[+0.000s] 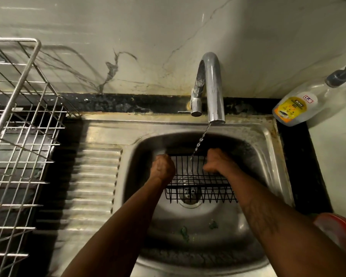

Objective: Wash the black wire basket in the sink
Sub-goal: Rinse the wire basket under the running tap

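Note:
A black wire basket [196, 186] is held over the drain inside the steel sink [268, 136]. My left hand [162, 166] grips its left end with curled fingers. At the right end, my right hand [218, 162] curls over the far rim. A thin stream of water [200, 140] falls from the chrome faucet [214, 92] onto the basket's far edge between my hands. The drain strainer [190, 193] shows through the wires.
A large silver wire dish rack [18, 136] stands on the counter at the left, beside the ribbed drainboard [96, 176]. A dish gel pump bottle [300, 104] lies at the back right. A red container [340, 230] sits at the right edge. Green scraps [185, 232] lie in the sink.

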The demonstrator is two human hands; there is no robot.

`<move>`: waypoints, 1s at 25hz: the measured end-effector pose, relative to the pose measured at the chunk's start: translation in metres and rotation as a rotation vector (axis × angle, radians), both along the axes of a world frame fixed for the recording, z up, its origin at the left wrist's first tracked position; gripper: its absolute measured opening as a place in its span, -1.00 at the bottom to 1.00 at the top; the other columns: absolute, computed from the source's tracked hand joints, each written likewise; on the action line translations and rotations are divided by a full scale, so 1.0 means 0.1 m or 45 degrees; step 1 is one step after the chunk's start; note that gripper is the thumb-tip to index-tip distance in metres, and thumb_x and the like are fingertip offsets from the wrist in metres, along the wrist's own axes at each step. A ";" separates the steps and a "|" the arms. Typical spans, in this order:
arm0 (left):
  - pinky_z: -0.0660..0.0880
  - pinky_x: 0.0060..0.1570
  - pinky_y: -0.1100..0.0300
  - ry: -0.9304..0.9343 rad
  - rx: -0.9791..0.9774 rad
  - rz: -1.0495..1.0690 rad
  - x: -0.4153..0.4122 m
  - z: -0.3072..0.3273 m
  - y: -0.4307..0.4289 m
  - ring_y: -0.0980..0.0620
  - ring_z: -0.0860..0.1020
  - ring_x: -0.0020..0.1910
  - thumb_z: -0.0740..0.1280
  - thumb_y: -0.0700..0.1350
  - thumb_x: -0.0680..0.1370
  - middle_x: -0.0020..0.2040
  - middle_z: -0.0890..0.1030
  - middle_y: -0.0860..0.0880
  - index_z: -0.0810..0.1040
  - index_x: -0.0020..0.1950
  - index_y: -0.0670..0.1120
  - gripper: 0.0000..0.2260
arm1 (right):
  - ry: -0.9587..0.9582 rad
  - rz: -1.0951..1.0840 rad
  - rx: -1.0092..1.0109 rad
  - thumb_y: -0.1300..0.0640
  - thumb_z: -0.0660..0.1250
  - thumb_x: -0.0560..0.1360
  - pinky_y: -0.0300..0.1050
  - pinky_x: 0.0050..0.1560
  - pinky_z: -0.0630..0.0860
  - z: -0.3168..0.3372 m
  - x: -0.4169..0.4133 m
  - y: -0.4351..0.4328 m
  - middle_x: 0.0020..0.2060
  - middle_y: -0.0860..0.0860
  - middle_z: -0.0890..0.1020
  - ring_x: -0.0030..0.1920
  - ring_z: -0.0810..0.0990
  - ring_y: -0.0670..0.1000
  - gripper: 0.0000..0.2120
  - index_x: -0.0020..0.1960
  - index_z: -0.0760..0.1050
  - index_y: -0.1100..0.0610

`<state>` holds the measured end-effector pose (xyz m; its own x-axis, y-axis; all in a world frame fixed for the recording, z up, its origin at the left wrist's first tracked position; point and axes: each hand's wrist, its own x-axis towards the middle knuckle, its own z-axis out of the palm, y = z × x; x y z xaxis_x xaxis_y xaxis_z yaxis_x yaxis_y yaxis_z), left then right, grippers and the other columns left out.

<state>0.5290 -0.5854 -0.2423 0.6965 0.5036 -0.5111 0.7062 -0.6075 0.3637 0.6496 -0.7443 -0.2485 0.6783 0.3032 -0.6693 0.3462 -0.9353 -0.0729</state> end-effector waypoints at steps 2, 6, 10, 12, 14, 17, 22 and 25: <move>0.50 -0.29 0.16 -0.015 -0.010 -0.046 0.03 0.00 -0.06 -0.03 0.56 -0.29 0.22 -0.23 0.59 -0.21 0.57 -0.11 0.59 -0.13 -0.15 -0.82 | 0.049 0.175 0.133 0.13 0.40 0.48 -0.06 -0.15 0.49 -0.02 -0.12 0.38 -0.02 0.07 0.55 -0.07 0.55 0.09 -0.78 0.11 0.54 0.14; 0.54 -0.24 0.17 -0.025 -0.031 -0.126 -0.03 -0.03 -0.05 -0.11 0.65 -0.17 0.26 -0.21 0.57 -0.12 0.67 -0.15 0.64 0.02 -0.18 -0.83 | 0.357 0.018 0.479 0.25 0.33 0.56 -0.05 0.00 0.54 -0.10 -0.32 0.78 0.00 0.18 0.65 -0.02 0.62 0.11 -0.84 0.10 0.64 0.23; 0.32 -0.47 0.33 -0.007 0.009 0.078 -0.09 -0.01 0.09 0.12 0.39 -0.41 0.22 -0.25 0.59 -0.33 0.41 0.00 0.59 -0.03 -0.18 -0.86 | 0.336 -0.229 0.380 0.16 0.45 0.50 -0.10 0.04 0.59 -0.11 -0.08 0.11 -0.07 0.03 0.70 -0.02 0.65 -0.03 -0.89 0.01 0.69 0.13; 0.31 -0.45 0.33 -0.029 0.030 0.078 -0.09 -0.02 0.08 0.12 0.35 -0.42 0.21 -0.26 0.59 -0.35 0.35 0.03 0.59 -0.01 -0.19 -0.84 | 0.253 -0.329 0.281 0.18 0.50 0.42 -0.06 -0.02 0.63 -0.12 0.11 -0.13 -0.12 0.03 0.69 -0.04 0.67 0.00 -0.90 -0.06 0.67 0.11; 0.36 -0.40 0.31 -0.032 0.032 0.046 -0.09 0.03 0.04 0.06 0.47 -0.36 0.21 -0.26 0.59 -0.31 0.44 -0.01 0.61 -0.02 -0.21 -0.82 | 0.157 -0.246 0.208 0.21 0.46 0.39 -0.08 -0.15 0.61 -0.09 0.11 -0.07 -0.12 0.05 0.63 -0.10 0.63 0.02 -0.88 -0.10 0.58 0.10; 0.47 -0.23 0.20 -0.033 0.011 0.023 -0.04 0.00 0.02 -0.11 0.63 -0.14 0.23 -0.23 0.58 -0.12 0.63 -0.16 0.63 0.00 -0.21 -0.82 | 0.159 0.065 0.295 0.16 0.37 0.48 -0.08 -0.12 0.59 -0.09 -0.19 0.46 -0.13 0.06 0.60 -0.14 0.59 0.03 -0.95 -0.12 0.61 0.11; 0.52 -0.19 0.11 -0.026 0.037 -0.058 -0.10 -0.04 0.07 -0.18 0.65 -0.09 0.27 -0.17 0.56 -0.09 0.66 -0.20 0.64 0.05 -0.18 -0.82 | 0.423 -0.128 0.586 0.16 0.44 0.53 -0.19 -0.12 0.49 -0.09 -0.34 0.73 -0.18 -0.03 0.66 -0.15 0.59 -0.08 -0.93 -0.10 0.69 0.04; 0.42 -0.33 0.20 -0.029 0.052 -0.006 -0.11 -0.05 0.07 0.02 0.48 -0.34 0.24 -0.24 0.56 -0.28 0.52 -0.08 0.62 -0.04 -0.22 -0.84 | 0.382 -0.289 0.419 0.13 0.49 0.48 -0.21 -0.11 0.55 -0.11 -0.17 0.20 -0.09 -0.02 0.69 -0.01 0.66 -0.03 -0.91 -0.01 0.69 0.06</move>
<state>0.5178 -0.5788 -0.2475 0.7100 0.5204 -0.4744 0.6951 -0.6256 0.3542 0.6330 -0.7240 -0.2595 0.5440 0.3979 -0.7388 0.0548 -0.8954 -0.4418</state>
